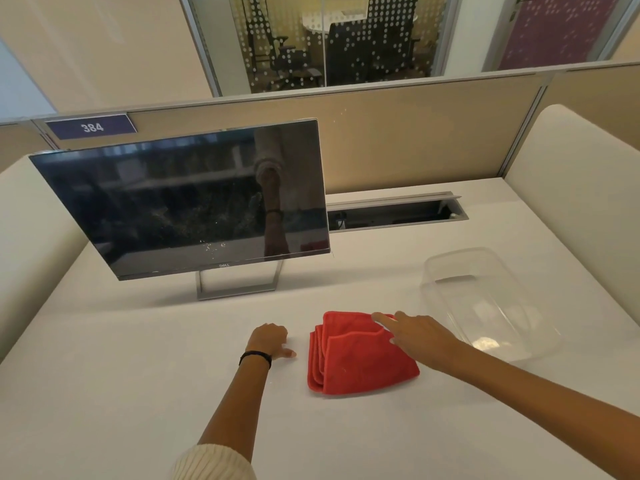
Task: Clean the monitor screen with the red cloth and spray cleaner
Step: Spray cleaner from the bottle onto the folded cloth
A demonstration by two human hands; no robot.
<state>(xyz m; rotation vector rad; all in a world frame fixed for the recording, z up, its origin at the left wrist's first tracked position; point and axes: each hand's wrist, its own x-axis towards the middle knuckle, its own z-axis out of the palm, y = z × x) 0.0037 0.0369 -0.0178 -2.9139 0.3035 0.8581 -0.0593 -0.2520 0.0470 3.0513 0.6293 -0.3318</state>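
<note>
A dark monitor (183, 199) stands on a silver stand at the back left of the white desk (104, 375), its screen speckled with white spots near the lower middle. A folded red cloth (356, 362) lies on the desk in front of it. My right hand (415, 332) lies flat over the cloth's upper right corner, fingers stretched out and touching it. Left of the cloth, my left hand (270, 341) rests on the desk with fingers curled under, holding nothing. No spray cleaner is in view.
A clear plastic tub (485, 303) sits on the desk to the right of the cloth. An open cable tray (394, 213) runs along the back of the desk. Beige partition panels close the desk at the back and sides.
</note>
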